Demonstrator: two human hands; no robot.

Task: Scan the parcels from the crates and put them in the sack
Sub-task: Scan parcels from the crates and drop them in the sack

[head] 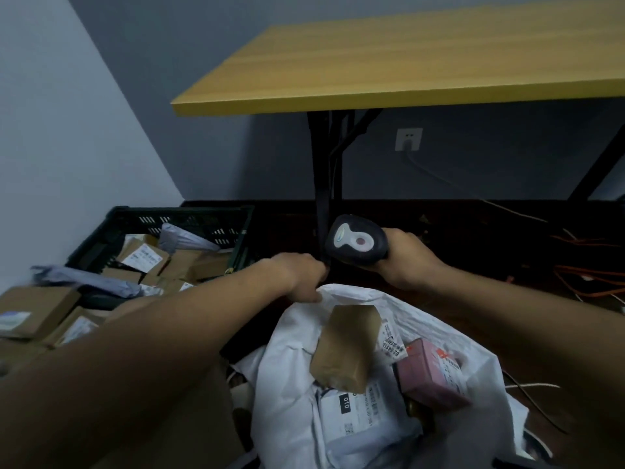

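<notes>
A white sack (297, 377) lies open at the bottom centre. Inside it I see a brown cardboard parcel (345, 346), a pink box (433, 377) and a white mailer with a label (351, 414). My left hand (301, 275) grips the sack's far rim and holds it up. My right hand (409, 262) holds a dark handheld scanner (355, 240) just beyond the sack, its head pointing away from me. A dark green crate (189, 218) at the left holds several brown boxes and grey mailers.
A yellow-topped table (406, 59) on black legs stands ahead, against a grey wall with a socket (408, 139). Orange and white cables (588, 275) trail over the dark floor at right. More cardboard parcels (37, 309) lie at the far left.
</notes>
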